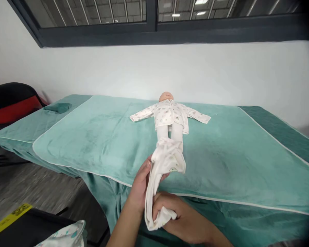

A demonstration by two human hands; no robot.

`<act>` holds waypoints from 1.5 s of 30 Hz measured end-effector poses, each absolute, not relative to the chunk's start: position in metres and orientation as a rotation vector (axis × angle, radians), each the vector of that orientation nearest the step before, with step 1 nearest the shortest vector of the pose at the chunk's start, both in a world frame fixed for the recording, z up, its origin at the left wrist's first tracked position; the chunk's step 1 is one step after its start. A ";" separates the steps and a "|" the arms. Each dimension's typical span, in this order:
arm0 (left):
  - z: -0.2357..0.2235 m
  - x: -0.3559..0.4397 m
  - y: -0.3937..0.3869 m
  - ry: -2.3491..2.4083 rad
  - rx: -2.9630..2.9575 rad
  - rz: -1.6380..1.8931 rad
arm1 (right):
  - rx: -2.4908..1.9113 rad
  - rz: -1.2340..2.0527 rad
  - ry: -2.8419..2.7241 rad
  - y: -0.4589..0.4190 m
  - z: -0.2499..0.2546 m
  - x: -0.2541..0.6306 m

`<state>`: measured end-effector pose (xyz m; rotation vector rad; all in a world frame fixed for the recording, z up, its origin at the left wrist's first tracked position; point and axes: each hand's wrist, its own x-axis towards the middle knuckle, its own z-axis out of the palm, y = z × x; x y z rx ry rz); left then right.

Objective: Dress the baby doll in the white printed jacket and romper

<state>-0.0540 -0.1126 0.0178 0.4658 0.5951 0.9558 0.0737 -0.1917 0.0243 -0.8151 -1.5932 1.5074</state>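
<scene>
One baby doll in a white printed top and white leggings (pixel 170 115) lay on its back on one teal terry blanket with white piping (pixel 98 137), which covered a darker teal padded table (pixel 280 127). The doll was near the table's far edge, about midway along it. Its long axis ran from far edge to near edge, head toward the wall, feet toward the person, and both sleeves were spread out sideways.

One pair of small white baby trousers (pixel 166 161) was bunched over the doll's feet and trailed as a twisted strip down past the blanket's near edge. Two hands worked it. The left hand (pixel 140 185) had its fingers loosely curled around the strip, thumb behind the cloth, just at the blanket's near piping. The right hand (pixel 175 212), lower and past the near edge, was closed in a fist over the strip's bottom end, with cloth poking out between its fingers.

One folded patterned white cloth (pixel 67 236) lay at the lower left, off the table. One black-and-red bag (pixel 10 103) sat beyond the table's left end.
</scene>
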 end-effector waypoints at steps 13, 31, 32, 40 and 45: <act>0.031 -0.052 -0.113 0.487 0.350 1.043 | -1.005 1.151 -1.082 -0.170 0.016 0.130; 0.032 -0.057 -0.104 1.101 1.198 1.311 | -1.188 0.981 -1.479 -0.124 0.090 0.151; 0.032 -0.056 -0.102 1.143 1.221 1.368 | -1.230 0.969 -1.596 -0.124 0.095 0.153; 0.057 -0.052 -0.075 1.149 1.632 1.683 | -1.112 0.547 -2.026 -0.119 0.114 0.149; 0.079 -0.048 -0.065 1.220 1.878 1.763 | -1.118 0.529 -2.005 -0.122 0.110 0.142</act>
